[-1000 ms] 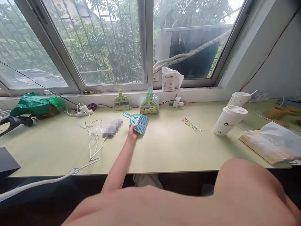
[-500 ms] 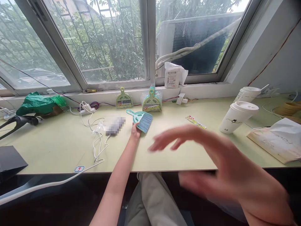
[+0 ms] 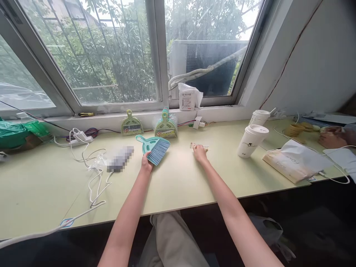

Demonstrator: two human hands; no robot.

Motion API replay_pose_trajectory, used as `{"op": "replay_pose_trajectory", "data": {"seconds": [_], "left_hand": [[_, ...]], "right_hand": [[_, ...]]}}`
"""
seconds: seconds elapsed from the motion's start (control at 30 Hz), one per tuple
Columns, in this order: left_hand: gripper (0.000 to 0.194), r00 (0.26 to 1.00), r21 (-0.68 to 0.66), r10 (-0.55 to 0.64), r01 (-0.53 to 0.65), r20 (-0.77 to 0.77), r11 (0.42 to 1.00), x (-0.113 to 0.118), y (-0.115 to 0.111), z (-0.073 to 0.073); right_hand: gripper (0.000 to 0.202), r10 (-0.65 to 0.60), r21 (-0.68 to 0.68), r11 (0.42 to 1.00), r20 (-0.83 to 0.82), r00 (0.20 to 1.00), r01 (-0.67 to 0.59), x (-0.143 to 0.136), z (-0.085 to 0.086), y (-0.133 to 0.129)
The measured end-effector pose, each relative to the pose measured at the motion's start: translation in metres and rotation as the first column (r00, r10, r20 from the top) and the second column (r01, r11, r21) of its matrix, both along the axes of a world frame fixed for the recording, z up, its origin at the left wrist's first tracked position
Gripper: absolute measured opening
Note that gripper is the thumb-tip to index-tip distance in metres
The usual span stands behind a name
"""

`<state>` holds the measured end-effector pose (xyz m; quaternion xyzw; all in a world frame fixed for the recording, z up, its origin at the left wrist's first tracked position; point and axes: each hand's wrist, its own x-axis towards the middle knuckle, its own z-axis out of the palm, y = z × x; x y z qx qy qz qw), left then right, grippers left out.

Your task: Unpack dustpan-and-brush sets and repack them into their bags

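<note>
In the left hand (image 3: 147, 162), thumb over its front, a teal plastic dustpan (image 3: 147, 142) with a blue-grey-bristled brush (image 3: 159, 151) is gripped by its edge, handle pointing away to the left. The right hand (image 3: 199, 153) rests its fingers on a narrow printed strip (image 3: 192, 145), covering most of it; whether it pinches or merely presses cannot be told. Around both hands spreads a smooth, pale yellow-green tabletop (image 3: 175, 185). Beyond the left hand, two green bagged dustpan sets (image 3: 166, 126) stand below a grey-framed window (image 3: 158, 55); right of the right hand are two white lidded cups (image 3: 251, 142) and a beige-and-white tissue pack (image 3: 292, 163). Left of the left hand, a pixelated object (image 3: 121, 158) beside white cables (image 3: 97, 185) is unidentifiable. Farther left, a green plastic bag (image 3: 11, 134) is cut off, and the space beneath the table lies in shadow.
</note>
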<state>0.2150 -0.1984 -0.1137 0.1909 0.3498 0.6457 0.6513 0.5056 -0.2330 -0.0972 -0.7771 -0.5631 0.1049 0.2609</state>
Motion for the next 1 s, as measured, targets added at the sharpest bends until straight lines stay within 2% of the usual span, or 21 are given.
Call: {"op": "replay_pose_trajectory", "data": {"seconds": [0.1,0.2,0.3,0.4,0.47,0.53,0.6,0.67,0.73,0.77,0.87,1.0], "left_hand": [[0.033,1.0,-0.007,0.007,-0.007,-0.006,1.0,0.001,0.0,0.0],[0.032,1.0,-0.012,0.004,-0.004,0.0,1.0,0.0,0.0,-0.002],[0.033,1.0,0.0,-0.024,0.024,0.005,1.0,0.0,0.001,-0.003],[0.039,0.999,0.016,-0.042,0.043,-0.023,0.999,0.002,0.002,-0.004],[0.046,0.998,0.027,-0.046,0.047,-0.045,0.999,0.004,0.001,-0.004],[0.049,0.996,0.038,-0.058,0.06,-0.062,0.997,0.009,-0.002,-0.004],[0.049,0.993,0.069,-0.096,0.102,-0.074,0.992,0.015,-0.007,-0.002],[0.047,0.981,0.118,-0.179,0.187,-0.078,0.975,0.023,-0.013,0.002],[0.049,0.963,0.151,-0.254,0.265,-0.085,0.952,0.029,-0.019,0.006],[0.05,0.959,0.154,-0.269,0.281,-0.093,0.947,0.031,-0.022,0.007],[0.052,0.963,0.155,-0.24,0.258,-0.123,0.954,0.033,-0.025,0.008],[0.053,0.97,0.139,-0.21,0.226,-0.121,0.964,0.03,-0.021,0.003]], "right_hand": [[0.033,0.103,0.057,0.993,0.021,0.994,-0.105,-0.039,-0.01,0.004],[0.045,0.043,0.061,0.997,0.083,0.996,-0.048,-0.06,-0.02,0.004],[0.045,0.025,0.0,1.0,0.079,0.997,-0.025,-0.059,-0.025,0.002],[0.038,0.078,0.036,0.996,-0.039,0.996,-0.076,-0.05,-0.021,0.002],[0.04,0.075,0.096,0.994,-0.182,0.98,-0.058,-0.048,-0.014,0.001],[0.046,0.103,0.223,0.974,-0.27,0.957,-0.041,-0.054,-0.006,-0.001],[0.05,0.206,0.376,0.92,-0.221,0.953,-0.112,-0.068,0.001,-0.007],[0.049,0.341,0.422,0.861,-0.065,0.938,-0.284,-0.086,0.003,-0.015],[0.049,0.444,0.329,0.834,0.076,0.893,-0.443,-0.102,0.0,-0.023],[0.051,0.471,0.264,0.834,0.119,0.874,-0.485,-0.109,-0.002,-0.025],[0.057,0.473,0.126,0.86,0.162,0.866,-0.494,-0.119,-0.008,-0.031],[0.058,0.489,0.091,0.858,0.16,0.858,-0.506,-0.122,-0.009,-0.036]]}}
